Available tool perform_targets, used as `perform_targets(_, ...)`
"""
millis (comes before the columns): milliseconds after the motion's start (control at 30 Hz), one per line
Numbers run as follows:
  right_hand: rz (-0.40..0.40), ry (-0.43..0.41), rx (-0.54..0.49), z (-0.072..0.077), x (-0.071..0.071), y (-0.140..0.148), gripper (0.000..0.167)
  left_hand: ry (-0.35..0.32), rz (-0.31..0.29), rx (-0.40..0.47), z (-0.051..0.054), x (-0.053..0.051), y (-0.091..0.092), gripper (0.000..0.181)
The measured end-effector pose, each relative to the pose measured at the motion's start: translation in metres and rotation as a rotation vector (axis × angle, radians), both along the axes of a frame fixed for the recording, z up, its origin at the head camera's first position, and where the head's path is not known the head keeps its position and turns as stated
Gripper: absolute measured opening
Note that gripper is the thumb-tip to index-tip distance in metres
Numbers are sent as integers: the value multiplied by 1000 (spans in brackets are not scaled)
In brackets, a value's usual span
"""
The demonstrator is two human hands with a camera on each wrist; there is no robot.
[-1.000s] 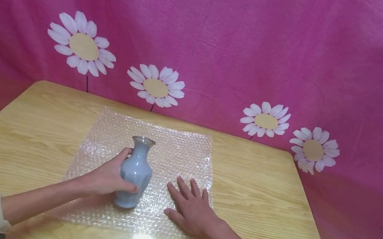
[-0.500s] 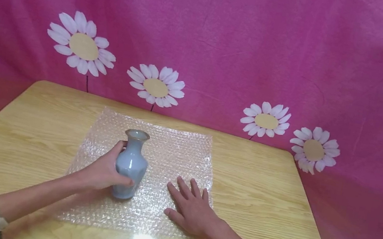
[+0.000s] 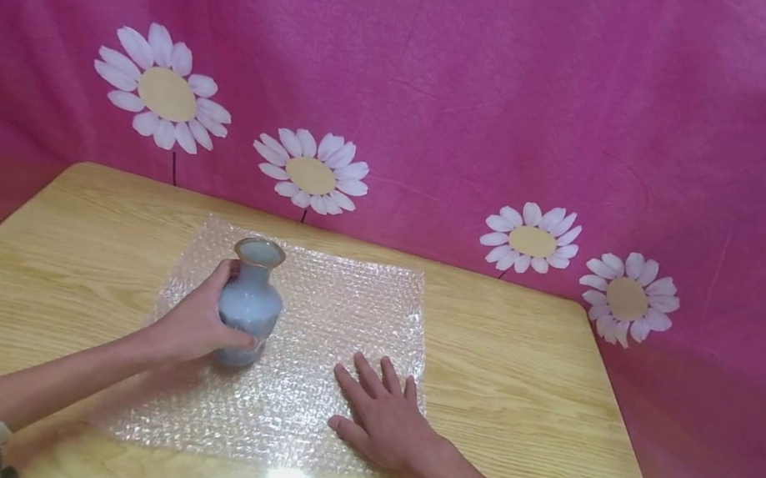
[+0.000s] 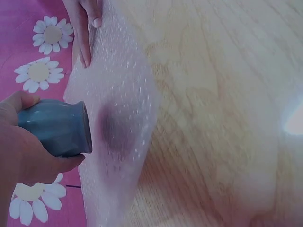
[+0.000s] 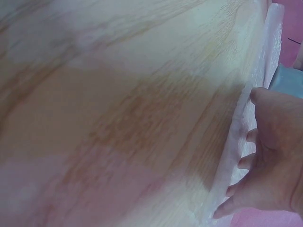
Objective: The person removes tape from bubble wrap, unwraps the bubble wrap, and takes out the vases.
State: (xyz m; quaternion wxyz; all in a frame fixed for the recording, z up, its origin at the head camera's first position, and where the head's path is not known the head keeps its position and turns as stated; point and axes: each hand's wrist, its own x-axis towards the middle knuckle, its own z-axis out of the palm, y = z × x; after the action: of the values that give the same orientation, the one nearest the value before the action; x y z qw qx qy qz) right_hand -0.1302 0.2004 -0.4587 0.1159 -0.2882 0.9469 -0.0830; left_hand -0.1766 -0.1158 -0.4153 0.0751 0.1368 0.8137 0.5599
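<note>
A blue-grey glazed vase (image 3: 250, 303) with a brown rim is gripped round its body by my left hand (image 3: 200, 320). In the left wrist view the base of the vase (image 4: 57, 126) hangs clear of the sheet, with a dark shadow beneath it. Below lies a sheet of clear bubble wrap (image 3: 322, 330), spread flat. My right hand (image 3: 386, 421) rests on the right part of this wrap, fingers straight and spread. The right wrist view shows that hand (image 5: 272, 156) along the wrap's edge.
The wrap lies on a light wood-grain table (image 3: 507, 361) with rounded back corners. A pink curtain (image 3: 437, 96) printed with white daisies stands behind the table and at both sides. A bright light reflection falls on the table's near part.
My left hand has carried the vase leftward and away from me, and its mouth now tips more toward the camera. My right hand and the bubble wrap have stayed in place.
</note>
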Motion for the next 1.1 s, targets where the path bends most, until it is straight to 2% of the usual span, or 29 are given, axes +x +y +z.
perform_targets(233, 3, 12, 1, 0, 0, 0, 69, 3, 60, -34, 2, -9, -9, 100)
perform_targets(533, 8, 9, -3, 1, 1, 0, 68, 59, 118, -40, 1, -21, -24, 102)
perform_targets(800, 8, 10, -3, 0, 0, 0, 69, 81, 184, -54, 5, -30, -36, 105)
perform_targets(1100, 21, 21, -17, -1, -1, 1, 68, 139, 262, -69, 8, -41, -47, 102)
